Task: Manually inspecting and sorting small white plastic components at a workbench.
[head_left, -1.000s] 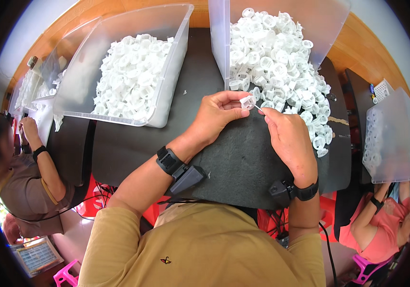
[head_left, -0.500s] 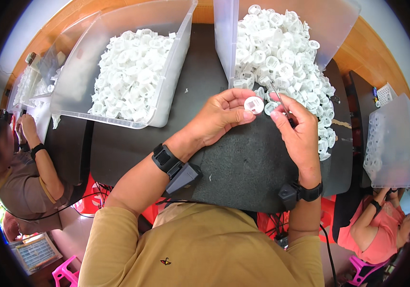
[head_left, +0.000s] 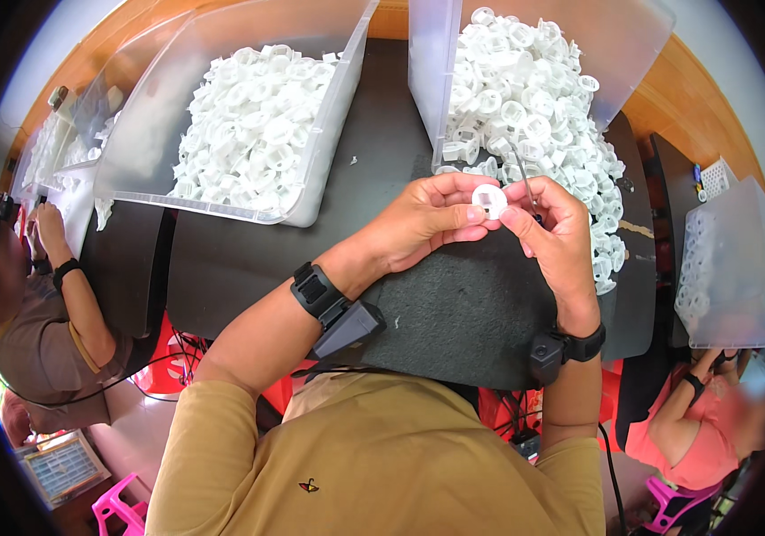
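Observation:
Between the thumb and fingers of my left hand [head_left: 422, 223] is a small round white plastic part [head_left: 495, 193] with a squarish opening in its face. My right hand [head_left: 561, 241] is closed round a slim metal tool [head_left: 523, 174] with a dark handle; its thin tip points up and away from me, and its exact kind I cannot make out. The right thumb and fingertips meet the part's right edge. Just beyond my hands, a heap of similar white parts [head_left: 525, 112] spills from a tipped translucent bin [head_left: 628, 62] onto the black table [head_left: 454, 304].
Another translucent bin [head_left: 333, 134] full of white parts lies at the left of the table. A co-worker [head_left: 52, 330] sits at the far left. On the far right, another person [head_left: 695, 420] is beside a further translucent bin [head_left: 739, 268]. Red stools stand under the table.
My hands have come together, with the right fingertips now at the part. The white part has moved slightly right and turned, so its opening shows more plainly.

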A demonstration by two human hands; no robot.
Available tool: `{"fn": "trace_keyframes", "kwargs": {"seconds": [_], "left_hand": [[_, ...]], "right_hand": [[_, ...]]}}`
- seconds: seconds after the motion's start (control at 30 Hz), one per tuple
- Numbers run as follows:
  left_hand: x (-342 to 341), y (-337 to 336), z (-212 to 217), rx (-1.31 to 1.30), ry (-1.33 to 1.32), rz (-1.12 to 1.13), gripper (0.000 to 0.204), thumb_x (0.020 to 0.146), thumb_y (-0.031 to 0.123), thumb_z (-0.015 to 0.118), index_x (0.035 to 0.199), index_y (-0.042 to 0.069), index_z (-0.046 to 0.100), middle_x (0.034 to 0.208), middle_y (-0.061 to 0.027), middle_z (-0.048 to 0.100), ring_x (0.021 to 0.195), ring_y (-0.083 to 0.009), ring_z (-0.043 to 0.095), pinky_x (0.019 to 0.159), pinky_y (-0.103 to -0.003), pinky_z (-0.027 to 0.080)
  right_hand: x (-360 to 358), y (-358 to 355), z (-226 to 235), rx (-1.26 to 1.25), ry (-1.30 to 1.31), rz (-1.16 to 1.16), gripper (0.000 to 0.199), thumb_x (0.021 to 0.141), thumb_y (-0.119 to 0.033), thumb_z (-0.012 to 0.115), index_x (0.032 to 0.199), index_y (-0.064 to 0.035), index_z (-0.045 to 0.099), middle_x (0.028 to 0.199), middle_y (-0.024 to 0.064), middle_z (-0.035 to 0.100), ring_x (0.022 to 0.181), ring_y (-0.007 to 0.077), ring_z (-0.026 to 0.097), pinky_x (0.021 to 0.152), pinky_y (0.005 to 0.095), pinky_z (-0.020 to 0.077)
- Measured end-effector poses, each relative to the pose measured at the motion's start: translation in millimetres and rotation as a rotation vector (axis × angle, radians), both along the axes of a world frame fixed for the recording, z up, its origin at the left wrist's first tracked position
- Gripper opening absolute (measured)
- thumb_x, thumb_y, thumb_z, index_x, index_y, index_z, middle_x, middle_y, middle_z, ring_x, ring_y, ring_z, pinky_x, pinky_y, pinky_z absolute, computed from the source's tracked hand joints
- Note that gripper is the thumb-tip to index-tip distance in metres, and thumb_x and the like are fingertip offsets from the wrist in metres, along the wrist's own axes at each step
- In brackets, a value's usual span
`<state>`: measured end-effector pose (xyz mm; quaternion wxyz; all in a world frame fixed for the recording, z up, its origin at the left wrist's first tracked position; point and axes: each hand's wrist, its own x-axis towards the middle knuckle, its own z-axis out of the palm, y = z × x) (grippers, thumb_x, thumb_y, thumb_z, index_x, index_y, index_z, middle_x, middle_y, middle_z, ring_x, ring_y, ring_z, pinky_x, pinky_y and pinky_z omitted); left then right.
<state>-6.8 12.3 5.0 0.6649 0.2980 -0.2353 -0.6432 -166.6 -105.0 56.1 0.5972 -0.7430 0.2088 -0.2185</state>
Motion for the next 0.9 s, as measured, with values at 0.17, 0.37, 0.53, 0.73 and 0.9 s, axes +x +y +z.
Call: {"fn": "trace_keyframes", "kwargs": {"seconds": [0.17,0.37,0.53,0.73,0.9], "left_hand": [[0,-1,-2,0.009,0.003,0.011,0.039,0.091,0.007,0.063,0.128,0.002,0.052,0.114,-0.0091,0.061,0.1,-0.0148,0.062,0.089,-0.027,0.054],[-1,-1,-2,0.011,-0.003,0.026,0.037,0.09,0.007,0.065,0.125,0.003,0.054,0.114,-0.0079,0.061,0.102,-0.0137,0.061,0.088,-0.026,0.053],[-5,-1,0,-0.041,-0.07,0.081,0.042,0.086,0.003,0.068,0.126,0.004,0.054,0.115,-0.0059,0.062,0.105,-0.0132,0.06,0.093,-0.028,0.05],[-1,-3,-2,-0.026,-0.15,0.18,0.041,0.084,0.0,0.069,0.123,0.002,0.056,0.114,-0.0061,0.063,0.104,-0.0135,0.06,0.094,-0.029,0.049],[11,-4,-7,-0.059,-0.3,0.27,0.04,0.083,-0.001,0.07,0.12,-0.001,0.057,0.111,-0.0077,0.064,0.104,-0.0142,0.061,0.094,-0.029,0.05]], "right_hand": [[1,-1,-2,-0.001,0.019,0.007,0.014,0.086,-0.006,0.068,0.097,0.0008,0.063,0.084,0.0031,0.066,0.073,0.0045,0.06,0.057,0.0182,0.0457],[4,1,-4,-0.059,0.002,-0.017,0.014,0.085,-0.006,0.068,0.096,0.0016,0.062,0.082,0.0022,0.064,0.072,0.005,0.058,0.064,0.0199,0.0472],[4,2,-4,0.05,0.004,-0.041,0.012,0.085,-0.005,0.067,0.094,0.0012,0.062,0.079,0.0005,0.061,0.063,0.002,0.051,0.051,0.0172,0.0406],[5,3,-4,0.03,-0.014,-0.032,0.01,0.088,-0.007,0.063,0.095,0.0006,0.062,0.077,0.0017,0.062,0.058,0.0025,0.049,0.049,0.0186,0.0385],[1,9,6,-0.417,0.141,-0.06,0.024,0.094,-0.01,0.053,0.114,-0.0031,0.065,0.069,0.0062,0.063,0.057,0.0106,0.056,0.056,0.0255,0.0447]]}}
